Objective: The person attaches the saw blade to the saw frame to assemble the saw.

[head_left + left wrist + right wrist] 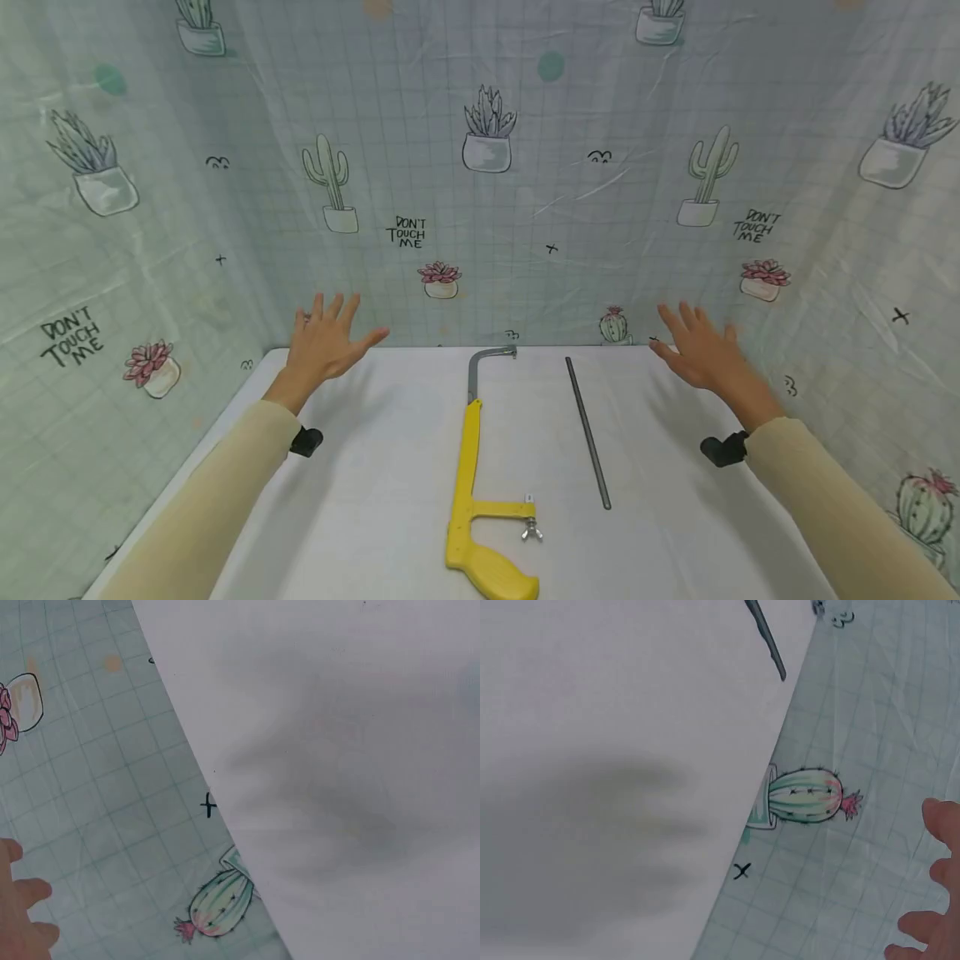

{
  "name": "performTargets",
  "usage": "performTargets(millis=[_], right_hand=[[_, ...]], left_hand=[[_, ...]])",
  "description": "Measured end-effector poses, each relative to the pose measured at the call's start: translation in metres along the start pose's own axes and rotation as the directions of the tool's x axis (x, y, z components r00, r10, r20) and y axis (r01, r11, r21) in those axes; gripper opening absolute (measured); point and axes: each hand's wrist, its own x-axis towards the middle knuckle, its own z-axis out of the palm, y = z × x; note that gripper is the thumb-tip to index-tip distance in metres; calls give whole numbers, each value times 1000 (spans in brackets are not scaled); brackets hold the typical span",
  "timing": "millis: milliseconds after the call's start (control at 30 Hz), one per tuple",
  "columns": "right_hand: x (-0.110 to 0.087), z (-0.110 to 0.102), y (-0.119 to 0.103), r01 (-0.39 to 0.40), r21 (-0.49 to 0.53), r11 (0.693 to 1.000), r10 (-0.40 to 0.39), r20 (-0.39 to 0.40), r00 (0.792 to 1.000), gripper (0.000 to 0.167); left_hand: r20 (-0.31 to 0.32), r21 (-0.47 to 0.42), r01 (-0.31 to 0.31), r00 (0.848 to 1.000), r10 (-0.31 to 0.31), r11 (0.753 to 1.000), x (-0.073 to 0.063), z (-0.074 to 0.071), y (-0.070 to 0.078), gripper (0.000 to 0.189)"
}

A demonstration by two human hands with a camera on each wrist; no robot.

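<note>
A yellow hacksaw frame (476,492) with a grey metal bow lies lengthwise in the middle of the white table (375,500), handle toward me. To its right lies a thin dark metal blade (587,430), its far end visible in the right wrist view (769,641). My left hand (326,342) hovers above the table's far left, fingers spread, holding nothing; its fingertips (22,900) show in the left wrist view. My right hand (697,350) hovers at the far right, fingers spread and empty; its fingertips (937,877) show in the right wrist view.
A cactus-printed cloth backdrop (487,167) walls in the table at the back and both sides. A black wrist mount sits on each forearm (306,441) (723,450).
</note>
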Motion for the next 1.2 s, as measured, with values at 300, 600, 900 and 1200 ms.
performTargets(millis=[300,600,900,1200], right_hand=[[-30,12,-18,9,1,1000,-9,-24,1000,79],[-55,21,-46,37,-7,999,-38,-50,998,77],[-80,24,-69,-6,129,992,7,-10,1000,74],[-91,45,-92,14,386,922,-24,23,999,65]], left_hand=[[22,-25,-20,1000,21,999,-21,-3,17,103],[14,-85,-53,998,55,995,-46,-3,39,101],[-41,-97,-92,995,89,991,-76,3,61,98],[-73,-239,-113,992,98,964,-108,14,97,79]])
